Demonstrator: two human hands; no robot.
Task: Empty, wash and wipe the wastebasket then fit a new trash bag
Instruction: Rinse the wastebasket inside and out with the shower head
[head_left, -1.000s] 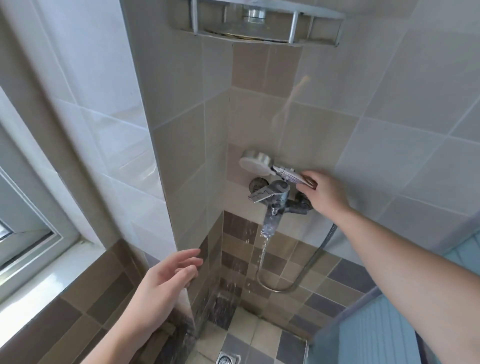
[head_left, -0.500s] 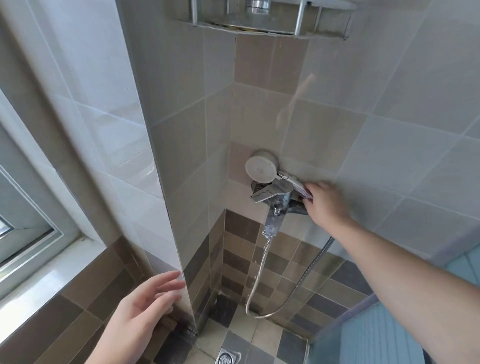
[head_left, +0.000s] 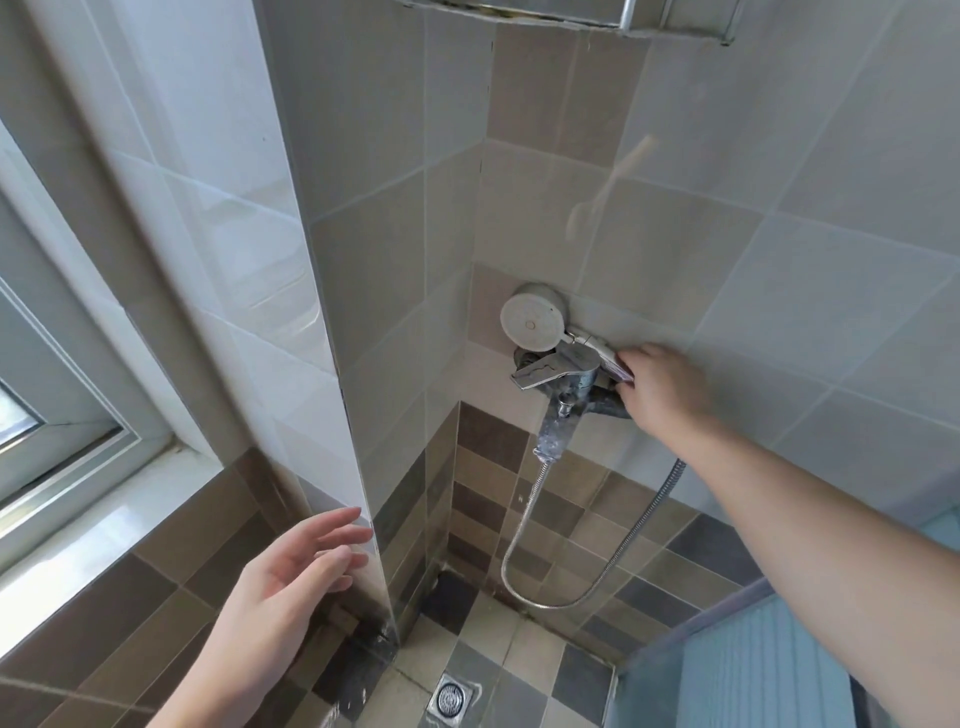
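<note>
While my right hand (head_left: 662, 387) curls its fingers round the handle of the shower head (head_left: 532, 325), which lies across the mixer tap (head_left: 558, 371), my left hand (head_left: 291, 577) hovers with fingers spread and relaxed, holding nothing, near the tiled wall corner (head_left: 363, 467). No wastebasket is in view, so I cannot tell where it stands. Judged risks: the head, balanced on the tap, may slide off once released and swing on its hose (head_left: 524, 530); water left on the floor near the drain (head_left: 451, 698) could cause a slip.
</note>
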